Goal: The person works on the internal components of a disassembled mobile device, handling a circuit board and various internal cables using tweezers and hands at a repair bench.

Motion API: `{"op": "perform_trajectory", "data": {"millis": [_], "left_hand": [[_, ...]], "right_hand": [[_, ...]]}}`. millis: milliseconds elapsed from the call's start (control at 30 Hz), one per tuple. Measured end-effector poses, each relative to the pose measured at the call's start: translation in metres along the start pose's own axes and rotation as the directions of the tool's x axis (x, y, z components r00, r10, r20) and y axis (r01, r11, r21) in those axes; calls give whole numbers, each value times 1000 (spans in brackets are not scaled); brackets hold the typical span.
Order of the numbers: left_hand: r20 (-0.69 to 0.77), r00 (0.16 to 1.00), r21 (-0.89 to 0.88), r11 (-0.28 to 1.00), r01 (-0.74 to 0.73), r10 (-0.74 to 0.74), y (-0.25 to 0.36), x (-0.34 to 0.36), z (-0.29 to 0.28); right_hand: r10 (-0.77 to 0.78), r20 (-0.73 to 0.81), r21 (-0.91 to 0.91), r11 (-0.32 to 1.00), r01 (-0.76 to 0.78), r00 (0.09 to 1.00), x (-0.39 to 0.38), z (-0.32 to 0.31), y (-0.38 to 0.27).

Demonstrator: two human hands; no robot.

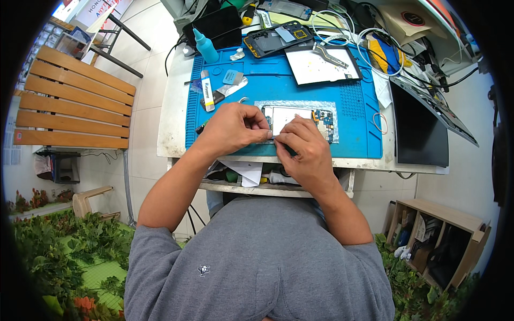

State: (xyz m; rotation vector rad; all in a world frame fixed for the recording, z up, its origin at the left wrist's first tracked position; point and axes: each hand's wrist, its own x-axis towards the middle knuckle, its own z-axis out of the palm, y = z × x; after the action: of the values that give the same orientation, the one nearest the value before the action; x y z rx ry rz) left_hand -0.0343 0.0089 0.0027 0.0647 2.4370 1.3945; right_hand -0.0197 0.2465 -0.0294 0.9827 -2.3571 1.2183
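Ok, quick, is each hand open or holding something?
Left hand: pinched closed by the opened phone; can't tell if it holds anything.
Right hand: curled over the phone; grip can't be told.

One opened phone (pixel 324 128), white panel (pixel 284 115) smooth, on my matt, rubbery-looking blue mat (pixel 262 80). Far left corner of mat: bottle (pixel 205 49), smooth blue plastic; beyond mat's right edge: smooth black screen (pixel 422 142). My shirt (pixel 257 235): matt grey cloth.

A phone repair workshop is showing here: a blue work mat (pixel 267 85) is covering the bench (pixel 167 128), an opened phone (pixel 286 113) and a bare phone frame (pixel 272 39) are lying there, and a printed panel (pixel 99 12), possibly a shop's, is standing at the distorted rim.
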Motion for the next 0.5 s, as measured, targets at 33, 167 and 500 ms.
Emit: {"op": "perform_trajectory", "data": {"millis": [33, 167, 500], "left_hand": [[-6, 1000, -6, 1000, -5, 5, -2, 0, 1], [-23, 1000, 14, 1000, -20, 20, -3, 0, 5], [-102, 994, 38, 999, -30, 34, 5, -8, 16]], "right_hand": [[0, 1, 0, 1000, 0, 1000, 0, 0, 0], [5, 4, 4, 1000, -5, 1000, 0, 0, 0], [-25, 119, -12, 1000, 27, 993, 3, -17, 6]]}}
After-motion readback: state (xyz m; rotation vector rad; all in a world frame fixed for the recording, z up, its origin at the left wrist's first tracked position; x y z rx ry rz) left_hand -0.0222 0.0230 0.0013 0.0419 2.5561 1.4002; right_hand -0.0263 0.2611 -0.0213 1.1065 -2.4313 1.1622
